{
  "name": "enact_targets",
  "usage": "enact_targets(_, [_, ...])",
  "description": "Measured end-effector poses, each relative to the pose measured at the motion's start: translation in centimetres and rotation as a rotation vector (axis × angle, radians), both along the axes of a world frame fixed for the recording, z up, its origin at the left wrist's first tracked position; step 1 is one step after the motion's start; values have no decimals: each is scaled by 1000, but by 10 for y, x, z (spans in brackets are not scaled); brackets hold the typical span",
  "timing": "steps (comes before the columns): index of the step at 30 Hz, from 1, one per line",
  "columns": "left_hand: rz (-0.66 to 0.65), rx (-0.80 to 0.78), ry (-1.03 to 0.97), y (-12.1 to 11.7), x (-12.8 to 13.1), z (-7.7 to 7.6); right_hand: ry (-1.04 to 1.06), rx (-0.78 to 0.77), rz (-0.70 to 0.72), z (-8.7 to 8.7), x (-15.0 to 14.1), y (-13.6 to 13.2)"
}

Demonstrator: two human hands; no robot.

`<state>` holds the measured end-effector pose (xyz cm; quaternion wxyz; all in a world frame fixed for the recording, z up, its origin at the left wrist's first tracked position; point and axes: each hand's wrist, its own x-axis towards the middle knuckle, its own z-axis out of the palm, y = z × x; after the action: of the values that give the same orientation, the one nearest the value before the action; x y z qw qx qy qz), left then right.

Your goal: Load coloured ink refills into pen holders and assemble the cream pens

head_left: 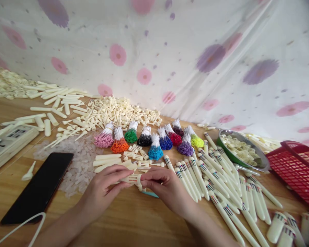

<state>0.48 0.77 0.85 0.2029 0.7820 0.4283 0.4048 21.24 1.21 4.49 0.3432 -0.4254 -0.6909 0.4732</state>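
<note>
A cream slotted pen barrel section (133, 179) is held level over the table, with a wider ring at its right end. My left hand (103, 188) pinches its left end between thumb and fingers. At the ring end, the closed fingertips of my right hand (166, 187) grip the same piece; whether they also hold a small part is hidden. Under the right fingers shows a light-blue item (149, 194), mostly covered. Just beyond the hands lie cream pen tubes (106, 161), loose slotted pieces (136, 152) and bundles of coloured refills, including a light-blue bundle (156, 147).
Multicolour pens (221, 181) are piled at right, near a green-rimmed bowl (240, 149) of cream parts and a red basket (296, 171). A black phone (38, 188), a white cable (38, 223) and clear plastic pieces (78, 168) lie left. Cream parts (113, 111) heap behind.
</note>
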Motion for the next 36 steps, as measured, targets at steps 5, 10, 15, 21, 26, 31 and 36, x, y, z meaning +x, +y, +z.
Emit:
enact_targets(5, [6, 45, 28, -1, 0, 1, -55, 36, -2, 4, 0, -2])
enact_targets(10, [6, 12, 8, -2, 0, 0, -143, 118, -23, 10, -3, -5])
enact_targets(15, [-22, -110, -54, -2, 3, 4, -144, 136, -17, 12, -1, -7])
enact_targets(21, [-84, -357, -176, 3, 3, 9, -94, 162, -32, 15, 10, -4])
enact_targets(26, [-105, -469, -337, 8, -2, 3, -417, 254, -36, 8, 30, -7])
enact_targets(31, [-259, -465, -555, 9, 0, 2, -908, 308, 162, -30, 43, -19])
enact_targets(36, [-304, -375, -567, 8, 3, -1, -940, 429, 106, -62, 43, -20])
